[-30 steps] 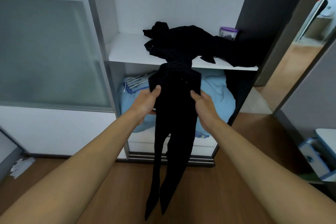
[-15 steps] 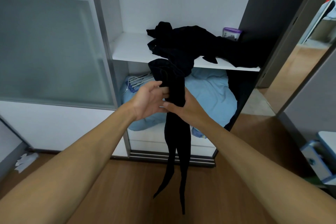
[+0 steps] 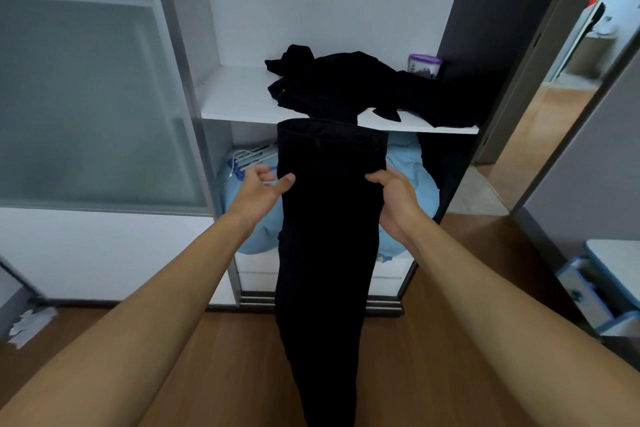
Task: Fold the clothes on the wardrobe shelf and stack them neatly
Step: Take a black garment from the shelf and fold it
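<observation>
A pair of black trousers (image 3: pixel 329 236) hangs lengthwise in front of the wardrobe, waistband up near the shelf edge, both legs together, reaching down toward the floor. My left hand (image 3: pixel 261 189) pinches its left edge below the waistband. My right hand (image 3: pixel 394 192) grips the right edge at the same height. On the white wardrobe shelf (image 3: pixel 235 97) behind lies a rumpled heap of black clothes (image 3: pixel 363 87), spreading to the right end.
A small purple-lidded container (image 3: pixel 424 66) stands at the shelf's back right. Below the shelf sits a light blue bundle of bedding (image 3: pixel 408 170) with white hangers (image 3: pixel 249 156). A frosted sliding door (image 3: pixel 90 97) is on the left, a doorway (image 3: pixel 554 104) on the right, wooden floor (image 3: pixel 235 357) below.
Half a second ago my hands were together at the middle with the trousers bunched narrow. Now the hands are apart and the trousers hang flat and wide, folded leg on leg.
</observation>
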`<state>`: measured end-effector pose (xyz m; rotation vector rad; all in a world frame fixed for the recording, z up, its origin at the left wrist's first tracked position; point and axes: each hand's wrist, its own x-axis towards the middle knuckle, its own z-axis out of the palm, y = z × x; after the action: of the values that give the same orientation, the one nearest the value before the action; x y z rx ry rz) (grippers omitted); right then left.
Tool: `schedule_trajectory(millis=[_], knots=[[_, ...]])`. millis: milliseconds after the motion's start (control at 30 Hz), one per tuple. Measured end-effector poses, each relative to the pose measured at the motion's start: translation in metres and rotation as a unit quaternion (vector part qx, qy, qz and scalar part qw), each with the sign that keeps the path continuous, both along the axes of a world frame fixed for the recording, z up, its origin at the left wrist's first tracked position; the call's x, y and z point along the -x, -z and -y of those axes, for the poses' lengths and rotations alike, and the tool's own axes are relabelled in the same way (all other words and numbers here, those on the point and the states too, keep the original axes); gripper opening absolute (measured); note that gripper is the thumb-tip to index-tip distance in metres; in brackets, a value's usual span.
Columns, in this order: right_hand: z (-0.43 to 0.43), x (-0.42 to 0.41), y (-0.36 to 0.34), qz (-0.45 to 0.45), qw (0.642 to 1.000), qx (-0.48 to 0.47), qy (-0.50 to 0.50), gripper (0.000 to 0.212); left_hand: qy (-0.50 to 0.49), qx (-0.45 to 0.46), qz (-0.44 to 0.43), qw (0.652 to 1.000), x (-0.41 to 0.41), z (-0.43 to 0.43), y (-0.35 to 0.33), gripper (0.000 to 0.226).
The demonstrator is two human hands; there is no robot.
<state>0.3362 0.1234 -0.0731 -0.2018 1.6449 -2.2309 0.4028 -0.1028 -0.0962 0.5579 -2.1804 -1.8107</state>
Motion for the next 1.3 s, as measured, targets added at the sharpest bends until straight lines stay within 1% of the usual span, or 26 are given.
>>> schedule_trajectory(millis=[33, 100, 167, 200, 267, 367, 433, 500, 633, 733, 800, 867, 933, 1000, 1067, 1200, 1300], knots=[[-0.002, -0.001, 0.0, 0.01, 1.0, 0.005, -0.008, 0.026, 0.004, -0.005, 0.011, 1.0, 0.0, 0.002, 0.005, 0.065], [-0.007, -0.002, 0.0, 0.036, 0.999, 0.009, -0.023, 0.026, 0.06, -0.043, 0.017, 0.997, 0.0, 0.005, 0.012, 0.081], [-0.012, -0.001, 0.0, 0.063, 0.997, 0.01, -0.039, 0.031, 0.106, -0.097, -0.002, 0.99, -0.001, 0.006, 0.014, 0.089], [-0.015, -0.001, 0.0, 0.071, 0.996, 0.011, -0.045, 0.032, 0.117, -0.116, -0.013, 0.986, -0.002, 0.005, 0.013, 0.087], [-0.019, 0.002, -0.001, 0.068, 0.996, 0.014, -0.052, 0.033, 0.114, -0.129, -0.021, 0.985, -0.002, 0.001, 0.01, 0.071], [-0.028, 0.005, 0.0, 0.017, 0.998, 0.0, -0.067, 0.035, 0.071, -0.134, -0.023, 0.988, 0.002, -0.008, 0.004, 0.043], [-0.033, 0.002, 0.005, -0.009, 0.996, -0.031, -0.078, 0.037, 0.054, -0.151, -0.026, 0.987, 0.006, -0.017, 0.001, 0.034], [-0.038, -0.003, 0.016, 0.003, 0.995, -0.054, -0.088, 0.043, 0.046, -0.169, -0.034, 0.984, 0.008, -0.025, -0.003, 0.031], [-0.047, -0.014, 0.038, 0.023, 0.989, -0.069, -0.129, 0.058, 0.032, -0.193, -0.046, 0.98, 0.01, -0.028, -0.011, 0.037], [-0.04, -0.022, 0.045, 0.017, 0.99, -0.076, -0.119, 0.052, 0.039, -0.211, -0.051, 0.975, 0.01, -0.026, -0.017, 0.038], [-0.034, -0.023, 0.047, 0.022, 0.993, -0.054, -0.1, 0.048, 0.037, -0.179, -0.059, 0.981, 0.012, -0.021, -0.021, 0.035], [-0.03, -0.021, 0.046, 0.036, 0.995, -0.026, -0.084, 0.045, 0.02, -0.103, -0.083, 0.991, 0.014, -0.013, -0.022, 0.026], [-0.028, -0.021, 0.045, 0.053, 0.996, -0.004, -0.071, 0.043, -0.04, -0.042, -0.122, 0.991, 0.009, -0.002, -0.016, 0.01], [-0.027, -0.018, 0.043, 0.084, 0.994, 0.027, -0.061, 0.047, -0.116, -0.011, -0.142, 0.983, 0.0, 0.008, -0.001, 0.017], [-0.028, -0.014, 0.038, 0.115, 0.99, 0.059, -0.058, 0.048, -0.149, -0.006, -0.105, 0.983, -0.012, 0.013, 0.019, 0.02], [-0.026, -0.009, 0.034, 0.148, 0.982, 0.081, -0.088, 0.047, -0.093, -0.024, 0.042, 0.994, -0.026, 0.009, 0.056, 0.017], [-0.023, -0.01, 0.04, 0.168, 0.977, 0.081, -0.099, 0.049, -0.067, 0.003, 0.082, 0.994, -0.031, 0.003, 0.071, 0.025]])
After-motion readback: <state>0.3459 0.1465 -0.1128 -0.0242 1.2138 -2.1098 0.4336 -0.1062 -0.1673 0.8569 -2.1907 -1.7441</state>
